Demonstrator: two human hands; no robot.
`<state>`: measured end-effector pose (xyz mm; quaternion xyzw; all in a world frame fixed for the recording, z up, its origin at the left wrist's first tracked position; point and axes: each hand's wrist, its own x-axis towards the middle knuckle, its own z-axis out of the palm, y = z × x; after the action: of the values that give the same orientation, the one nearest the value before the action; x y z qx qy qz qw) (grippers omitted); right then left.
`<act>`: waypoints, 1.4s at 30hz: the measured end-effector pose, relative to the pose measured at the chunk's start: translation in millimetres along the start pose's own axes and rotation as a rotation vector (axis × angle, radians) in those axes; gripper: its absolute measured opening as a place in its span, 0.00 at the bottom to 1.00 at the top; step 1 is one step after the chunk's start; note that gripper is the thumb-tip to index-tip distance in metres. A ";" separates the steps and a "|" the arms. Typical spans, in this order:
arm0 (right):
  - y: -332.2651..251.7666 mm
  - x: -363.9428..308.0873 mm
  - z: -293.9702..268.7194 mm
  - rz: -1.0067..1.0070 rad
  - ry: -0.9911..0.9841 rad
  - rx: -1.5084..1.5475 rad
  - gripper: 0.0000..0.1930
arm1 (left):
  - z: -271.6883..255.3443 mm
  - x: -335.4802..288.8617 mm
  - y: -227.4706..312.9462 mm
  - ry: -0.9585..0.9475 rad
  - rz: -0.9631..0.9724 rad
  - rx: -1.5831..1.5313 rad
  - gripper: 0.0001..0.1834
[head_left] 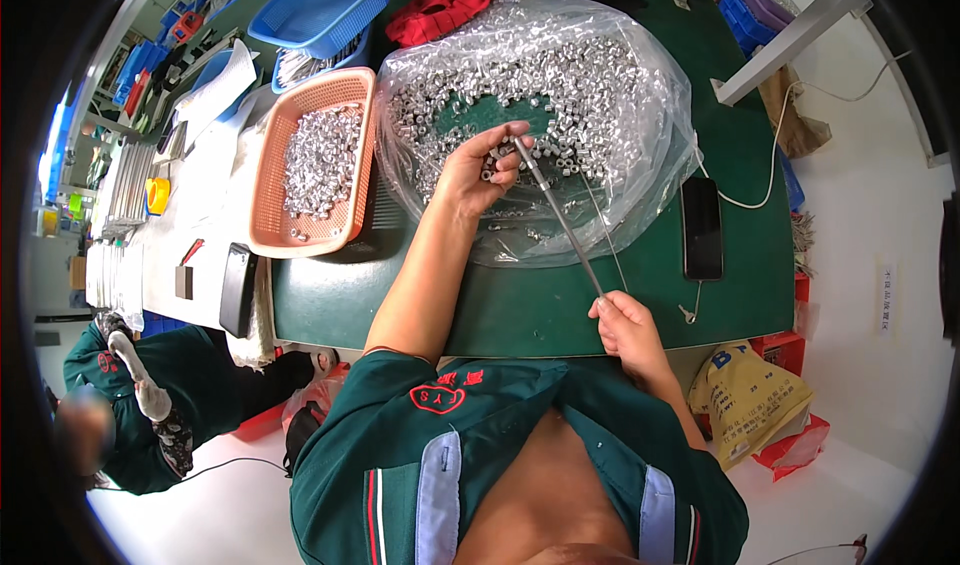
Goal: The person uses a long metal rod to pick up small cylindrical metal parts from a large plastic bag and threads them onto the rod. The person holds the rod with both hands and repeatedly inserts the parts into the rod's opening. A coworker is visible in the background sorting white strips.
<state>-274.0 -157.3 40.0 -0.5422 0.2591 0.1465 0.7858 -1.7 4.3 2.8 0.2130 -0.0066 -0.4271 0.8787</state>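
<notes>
A thin grey metal rod (571, 233) slants across the front of a big clear plastic bag (640, 215). My right hand (628, 331) grips its near end, fingers closed around it. At the far end, the fingertips of my left hand (480, 173) are by the rod's tip, where a lighter metal section shows. Some small silvery metal sleeves (489, 163) appear within the curled fingers of that hand. Many more loose metal sleeves (600, 85) lie spread in the open bag around and beyond my left hand. A second, thinner rod or wire (604, 227) lies alongside on the right.
Left of the bag stands an orange plastic basket (262, 200) of metal sleeves. Blue baskets (320, 10) and a red cloth (450, 3) are behind. On the green table (520, 315), a phone (702, 230) with a cable lies right. Another person (150, 405) is at lower left.
</notes>
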 end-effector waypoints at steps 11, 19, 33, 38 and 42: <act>1.9 0.2 0.6 0.019 -0.007 0.005 0.10 | -2.1 -0.2 -1.6 -0.033 -0.018 -0.064 0.19; -0.1 -1.5 1.4 0.042 -0.013 0.038 0.10 | 2.3 -1.6 -6.7 -0.028 0.000 -0.018 0.18; 0.9 3.6 0.8 -0.008 -0.025 0.037 0.10 | 16.1 -7.8 -8.7 0.085 -0.046 0.021 0.22; -1.3 0.0 -2.7 0.000 -0.005 -0.047 0.10 | 5.2 -4.9 -3.5 -0.021 -0.078 0.045 0.18; -3.2 -2.9 -7.6 -0.052 0.054 -0.192 0.10 | 6.9 -4.5 -3.0 0.044 -0.102 0.143 0.16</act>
<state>-276.6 -165.4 42.0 -0.6251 0.2509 0.1354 0.7266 -8.1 3.5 8.7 0.2847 -0.0069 -0.4649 0.8383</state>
